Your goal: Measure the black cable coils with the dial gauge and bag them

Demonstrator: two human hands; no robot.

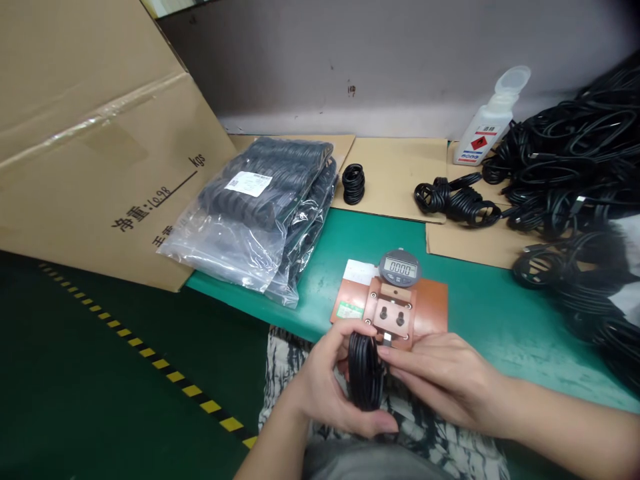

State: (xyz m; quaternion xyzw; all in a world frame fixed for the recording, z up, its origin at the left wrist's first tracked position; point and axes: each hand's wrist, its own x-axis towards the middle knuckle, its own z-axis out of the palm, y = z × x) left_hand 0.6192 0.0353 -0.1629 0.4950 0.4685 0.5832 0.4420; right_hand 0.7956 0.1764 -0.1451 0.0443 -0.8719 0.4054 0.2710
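A coiled black cable (365,373) is gripped in my left hand (330,387), with the fingers and thumb wrapped around the loops. My right hand (445,373) pinches the cable's plug (387,341), whose metal tip points at the near edge of a copper-coloured fixture (427,303). I cannot tell whether the tip touches the fixture. On the fixture's far side sits a round digital gauge (400,267) that reads 0.000. Two dark screws stand on the fixture's small top plate (393,317).
Clear bags of coiled cables (260,207) lie at the left of the green table (330,250), beside a large cardboard box (100,147). One cable coil (353,184) rests on cardboard behind. A white bottle (485,130) with its cap up stands before heaped black cables (575,153).
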